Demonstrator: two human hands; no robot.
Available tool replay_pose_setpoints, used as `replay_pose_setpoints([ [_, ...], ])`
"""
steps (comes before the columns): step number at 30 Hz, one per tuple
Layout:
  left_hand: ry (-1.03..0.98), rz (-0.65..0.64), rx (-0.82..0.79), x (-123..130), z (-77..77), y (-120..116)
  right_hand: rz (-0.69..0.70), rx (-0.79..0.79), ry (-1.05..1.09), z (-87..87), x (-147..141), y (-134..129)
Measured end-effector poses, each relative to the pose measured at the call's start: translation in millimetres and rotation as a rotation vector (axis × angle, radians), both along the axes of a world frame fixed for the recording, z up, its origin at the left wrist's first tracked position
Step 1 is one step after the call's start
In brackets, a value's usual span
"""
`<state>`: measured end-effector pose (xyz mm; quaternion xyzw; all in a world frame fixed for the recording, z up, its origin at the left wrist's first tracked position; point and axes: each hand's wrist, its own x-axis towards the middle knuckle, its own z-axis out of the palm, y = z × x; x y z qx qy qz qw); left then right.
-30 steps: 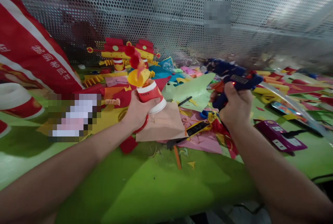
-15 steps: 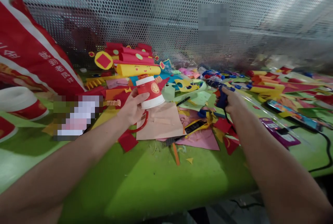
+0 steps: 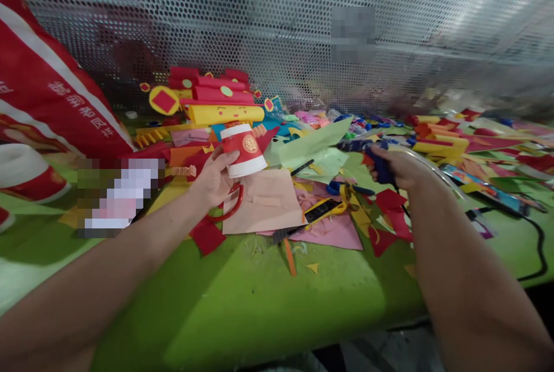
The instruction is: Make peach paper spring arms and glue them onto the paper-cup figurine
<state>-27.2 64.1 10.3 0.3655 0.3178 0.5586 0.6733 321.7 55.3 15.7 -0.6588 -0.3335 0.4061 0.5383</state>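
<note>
My left hand [image 3: 219,173] is closed round the side of a red and white paper cup [image 3: 243,151], which is upside down, slightly tilted, with a gold emblem facing me. Below the cup lie a beige sheet [image 3: 242,216] and a curved red strip [image 3: 234,207]. My right hand [image 3: 393,167] grips a dark blue hot glue gun [image 3: 374,161] with an orange trigger and a cord. Its nozzle points left and touches or overlaps a pale green sheet [image 3: 318,144], whose edge stands raised. Behind the cup is a papercraft with a yellow roll [image 3: 227,114] bearing a drawn face and red rolls above.
Paper scraps crowd the green table [image 3: 259,314]. A yellow and black cutter [image 3: 324,210] lies mid-table. On the left are a phone [image 3: 123,196], another cup [image 3: 32,179] and a red bag [image 3: 56,83]. A perforated metal panel [image 3: 281,26] stands behind.
My right hand has brought the glue gun slightly right and down, its nozzle now in sight. The pale green sheet's edge has risen. The cup stays in my left hand; the view has shifted a little.
</note>
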Motion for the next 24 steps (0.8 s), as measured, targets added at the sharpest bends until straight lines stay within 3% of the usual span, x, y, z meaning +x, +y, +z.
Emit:
replay_pose_setpoints([
  [5, -0.014, 0.008, 0.021, 3, -1.4, -3, -0.08, -0.208, -0.253, -24.4, -2, 19],
  [7, 0.007, -0.038, 0.027, 3, -2.8, -4, -0.15, -0.252, -0.413, -22.6, 0, 22],
  [10, 0.014, -0.072, 0.029, 5, -5.6, -6, -0.244, -0.272, -0.85, -12.7, -5, 21],
  [12, -0.007, -0.062, 0.033, 7, -7.6, -8, -0.142, -0.118, -0.977, -7.6, -22, 15],
  [13, -0.021, -0.063, 0.034, 8, -8.6, -9, -0.019, 0.007, -0.914, -6.7, -36, 11],
  [15, -0.041, -0.084, 0.03, 12, -10.3, -12, 0.26, 0.176, -0.59, -8.5, -68, 2],
  [17, -0.047, -0.112, 0.028, 16, -11.4, -16, 0.558, 0.257, -0.279, -13.6, -102, -9],
  [19, -0.044, -0.148, 0.033, 20, -12.0, -20, 0.757, 0.291, -0.059, -19.1, -129, -19],
  [21, -0.029, -0.193, 0.034, 24, -12.6, -23, 0.86, 0.275, 0.127, -22.8, -145, -27],
  [24, 0.028, -0.221, 0.05, 28, -13.8, -26, 0.836, 0.211, 0.303, -24.4, -154, -34],
])
